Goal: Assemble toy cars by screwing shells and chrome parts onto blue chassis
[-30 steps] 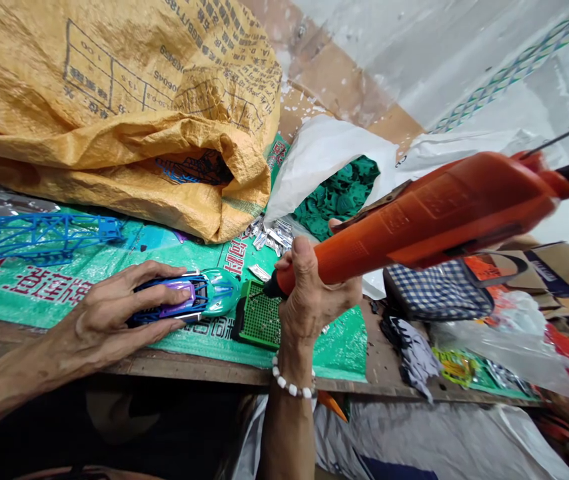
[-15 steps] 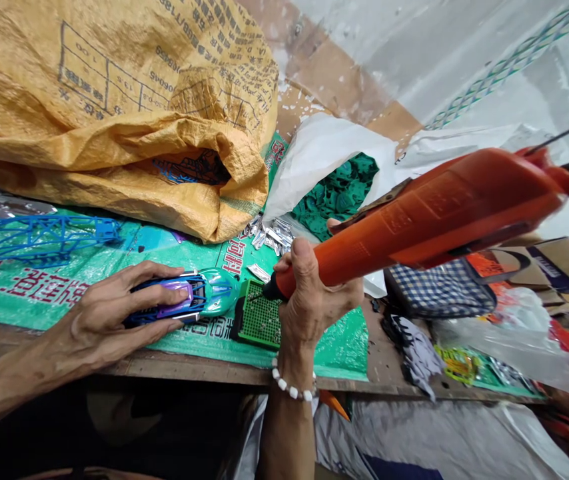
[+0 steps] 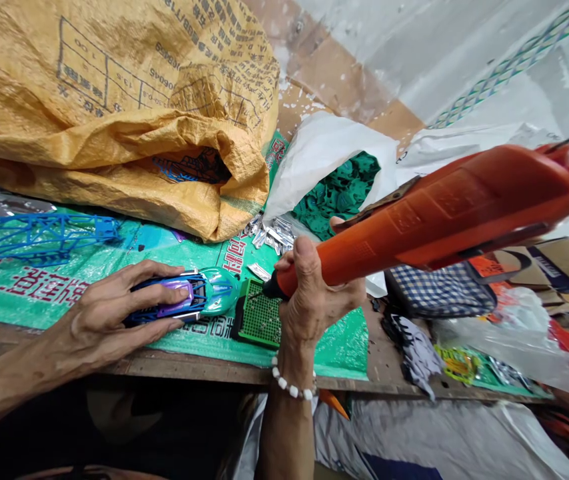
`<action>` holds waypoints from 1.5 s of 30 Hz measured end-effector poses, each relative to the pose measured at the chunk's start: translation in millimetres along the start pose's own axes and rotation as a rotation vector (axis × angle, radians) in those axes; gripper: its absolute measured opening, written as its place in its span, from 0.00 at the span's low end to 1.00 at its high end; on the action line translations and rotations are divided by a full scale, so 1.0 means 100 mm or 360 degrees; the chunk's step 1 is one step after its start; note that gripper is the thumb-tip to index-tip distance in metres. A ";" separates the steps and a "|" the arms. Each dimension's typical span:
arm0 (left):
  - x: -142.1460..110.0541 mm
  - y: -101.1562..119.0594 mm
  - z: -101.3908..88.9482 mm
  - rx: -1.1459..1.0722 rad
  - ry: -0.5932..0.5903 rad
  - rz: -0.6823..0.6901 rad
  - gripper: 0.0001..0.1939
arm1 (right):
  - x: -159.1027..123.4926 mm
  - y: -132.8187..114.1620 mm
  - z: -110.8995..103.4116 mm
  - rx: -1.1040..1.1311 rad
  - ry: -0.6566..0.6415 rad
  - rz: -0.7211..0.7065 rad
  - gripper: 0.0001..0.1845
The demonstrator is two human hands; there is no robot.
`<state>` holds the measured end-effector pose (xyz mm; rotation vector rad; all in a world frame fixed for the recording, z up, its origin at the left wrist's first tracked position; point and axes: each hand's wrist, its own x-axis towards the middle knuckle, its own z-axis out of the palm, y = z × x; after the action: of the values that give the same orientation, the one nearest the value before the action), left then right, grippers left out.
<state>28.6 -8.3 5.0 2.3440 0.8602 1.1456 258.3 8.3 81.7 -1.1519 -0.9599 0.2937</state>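
Observation:
My left hand (image 3: 109, 319) lies over a toy car body (image 3: 199, 297), purple and blue with a teal nose, pressing it onto the green woven sheet (image 3: 54, 283) on the bench. My right hand (image 3: 309, 300) grips the lower end of a long orange electric screwdriver (image 3: 444, 213). Its dark tip points down at a small green perforated tray (image 3: 259, 319) just right of the car's nose. A white bead bracelet (image 3: 292, 387) circles my right wrist.
A large yellow woven sack (image 3: 114, 113) fills the back left, its mouth facing the car. A white bag of green parts (image 3: 339, 190), small silver pieces (image 3: 269, 235), a blue plastic frame (image 3: 39, 235) and a checked cloth (image 3: 439, 293) surround the spot. The wooden bench edge (image 3: 204, 370) runs in front.
Almost nothing: the upper end of the orange screwdriver has swung slightly to the right and up; both hands hold their places.

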 end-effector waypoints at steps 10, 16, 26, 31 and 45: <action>-0.03 -0.04 0.02 -0.0004 0.0012 -0.0058 0.16 | 0.02 0.04 0.02 0.0066 -0.0037 -0.0020 0.31; -0.02 -0.05 0.01 0.0049 -0.0021 0.0004 0.15 | 0.03 0.06 0.01 -0.0015 -0.0035 -0.0097 0.23; -0.01 -0.06 0.01 0.0108 -0.0008 0.0074 0.19 | 0.04 0.01 -0.05 0.0025 -0.0035 -0.0041 0.32; 0.03 -0.05 0.00 0.0205 0.0027 0.0153 0.16 | 0.06 -0.11 -0.05 0.0090 -0.0040 -0.0003 0.34; 0.04 0.03 0.03 -0.0132 0.0181 0.0026 0.06 | -0.17 -0.58 0.31 0.0661 -0.0343 0.0018 0.16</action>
<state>34.2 -7.6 7.0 2.2411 0.8167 1.3065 209.1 -7.1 126.3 -0.7550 -1.0214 0.6060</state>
